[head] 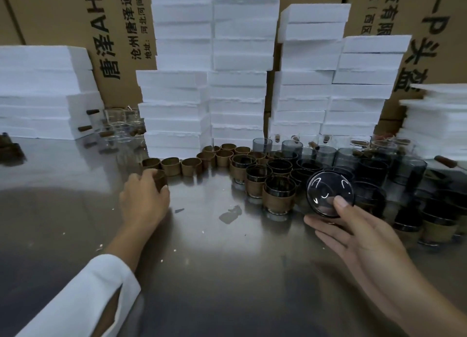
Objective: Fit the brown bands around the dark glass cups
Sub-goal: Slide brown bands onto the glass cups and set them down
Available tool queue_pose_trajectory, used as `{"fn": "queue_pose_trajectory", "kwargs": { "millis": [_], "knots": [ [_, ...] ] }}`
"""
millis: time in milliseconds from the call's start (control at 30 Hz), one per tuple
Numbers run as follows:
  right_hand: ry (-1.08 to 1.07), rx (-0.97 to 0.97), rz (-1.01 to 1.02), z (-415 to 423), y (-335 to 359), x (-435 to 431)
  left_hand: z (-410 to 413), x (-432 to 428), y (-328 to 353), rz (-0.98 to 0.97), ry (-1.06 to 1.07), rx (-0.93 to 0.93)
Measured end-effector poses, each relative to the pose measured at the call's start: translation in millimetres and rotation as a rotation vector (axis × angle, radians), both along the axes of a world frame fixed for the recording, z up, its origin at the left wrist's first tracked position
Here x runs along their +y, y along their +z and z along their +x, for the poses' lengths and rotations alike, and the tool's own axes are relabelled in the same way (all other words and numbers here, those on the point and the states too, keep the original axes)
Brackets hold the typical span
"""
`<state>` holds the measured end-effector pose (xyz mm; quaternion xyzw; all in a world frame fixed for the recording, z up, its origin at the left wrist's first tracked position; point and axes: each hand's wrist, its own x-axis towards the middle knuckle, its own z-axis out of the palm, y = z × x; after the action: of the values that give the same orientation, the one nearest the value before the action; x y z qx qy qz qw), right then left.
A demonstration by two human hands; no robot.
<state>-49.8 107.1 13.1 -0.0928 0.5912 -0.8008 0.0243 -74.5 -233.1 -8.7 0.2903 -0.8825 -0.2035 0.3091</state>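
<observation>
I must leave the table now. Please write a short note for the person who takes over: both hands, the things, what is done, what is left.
Left hand grips one brown band on the steel table.
Right hand holds a bare dark glass cup above the table, tipped, one round end toward the camera.
Loose bands stand in a row behind the left hand; bare cups stand at the back right.
Done: several banded cups in the middle.
Left: band the held cup, then the bare cups.

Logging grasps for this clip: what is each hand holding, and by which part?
Left hand grips a brown band round its side. Right hand holds a tipped dark glass cup, thumb on its camera-facing end, fingers beneath.
</observation>
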Motion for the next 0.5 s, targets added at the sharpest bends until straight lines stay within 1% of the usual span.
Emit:
{"fn": "queue_pose_trajectory", "kwargs": {
  "millis": [133,200,333,500],
  "knots": [
    [0.015,-0.023,-0.011,0.7,0.3,-1.2,-3.2,-6.8,-3.1,-0.037,0.041,-0.16],
    [0.021,-0.028,-0.008,1.0,0.4,-2.0,-4.5,-8.2,-4.8,-0.04,0.039,-0.203],
    [0.033,-0.038,0.02,0.5,1.1,-3.0,-2.6,-9.9,-7.4,0.006,0.018,-0.111],
    [0.047,-0.05,-0.002,2.0,2.4,-5.1,1.4,-4.0,-8.6,0.054,-0.036,-0.032]
  ]
}}
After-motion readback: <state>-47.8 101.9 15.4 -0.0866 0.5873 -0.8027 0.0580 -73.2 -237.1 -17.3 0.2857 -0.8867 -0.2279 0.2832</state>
